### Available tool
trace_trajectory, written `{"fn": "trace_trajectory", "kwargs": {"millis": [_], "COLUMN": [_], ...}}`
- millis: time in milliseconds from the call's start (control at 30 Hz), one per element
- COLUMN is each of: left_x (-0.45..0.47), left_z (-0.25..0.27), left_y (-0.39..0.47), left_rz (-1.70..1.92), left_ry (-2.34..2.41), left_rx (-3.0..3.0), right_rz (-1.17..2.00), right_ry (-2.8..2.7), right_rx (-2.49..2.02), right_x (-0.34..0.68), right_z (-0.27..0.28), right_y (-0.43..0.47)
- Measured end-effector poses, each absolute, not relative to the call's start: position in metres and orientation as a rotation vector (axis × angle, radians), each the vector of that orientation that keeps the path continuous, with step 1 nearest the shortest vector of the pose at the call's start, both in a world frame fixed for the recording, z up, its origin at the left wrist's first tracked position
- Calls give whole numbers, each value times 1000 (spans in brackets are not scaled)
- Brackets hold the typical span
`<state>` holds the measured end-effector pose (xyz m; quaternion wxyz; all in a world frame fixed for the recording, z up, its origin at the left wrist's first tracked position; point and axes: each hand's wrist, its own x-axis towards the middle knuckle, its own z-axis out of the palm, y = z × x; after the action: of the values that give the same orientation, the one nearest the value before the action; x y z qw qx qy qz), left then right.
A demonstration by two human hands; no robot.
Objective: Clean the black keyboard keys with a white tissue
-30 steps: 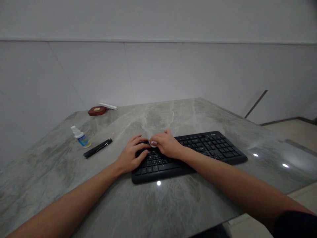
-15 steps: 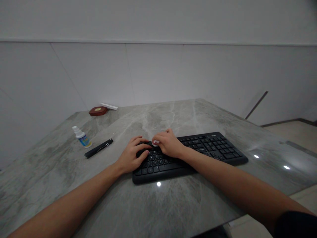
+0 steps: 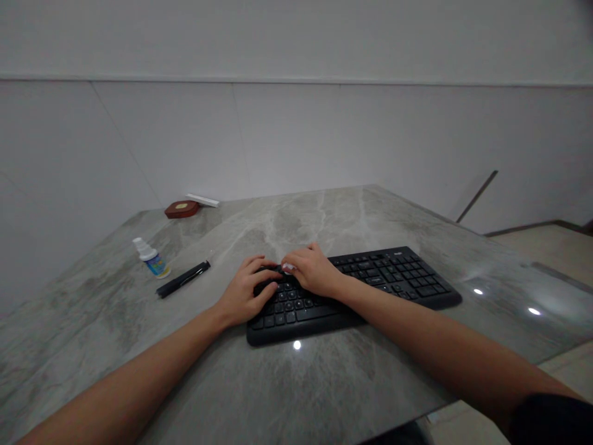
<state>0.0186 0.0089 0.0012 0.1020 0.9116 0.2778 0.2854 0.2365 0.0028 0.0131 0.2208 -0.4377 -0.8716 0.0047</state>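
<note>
A black keyboard (image 3: 393,272) lies at a slight slant on the grey marbled tabletop. My left hand (image 3: 245,293) grips its left end, with curved fingers reaching over the far corner and the thumb across the keys. Just right of it, my right hand (image 3: 312,272) is closed on a small white wipe (image 3: 290,267), pressed down on the keys near the keyboard's upper left. Most of the wipe is hidden under my fingers, so I cannot tell its full shape.
To the left are a black pen (image 3: 183,279) and a small white spray bottle (image 3: 152,258) with a blue and yellow label. A reddish-brown case (image 3: 181,209) and a thin white bar (image 3: 202,200) lie at the back by the wall.
My right hand has shifted very slightly left, and less of the white wipe shows. My left hand stays on the keyboard's end. The whole view has moved a little.
</note>
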Motion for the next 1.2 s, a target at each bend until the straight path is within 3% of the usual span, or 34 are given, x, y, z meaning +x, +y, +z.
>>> {"fn": "trace_trajectory", "kwargs": {"millis": [300,1200], "left_x": [16,19], "left_z": [-1,2], "left_y": [8,8], "left_rz": [638,886], "left_ry": [870,816], "left_rx": [2734,2698], "right_rz": [-35,-46], "right_ry": [-2393,-2390], "right_rx": [-1325,-1210], "right_x": [236,232], "right_z": [19,12], "right_y": [-2,-2]}}
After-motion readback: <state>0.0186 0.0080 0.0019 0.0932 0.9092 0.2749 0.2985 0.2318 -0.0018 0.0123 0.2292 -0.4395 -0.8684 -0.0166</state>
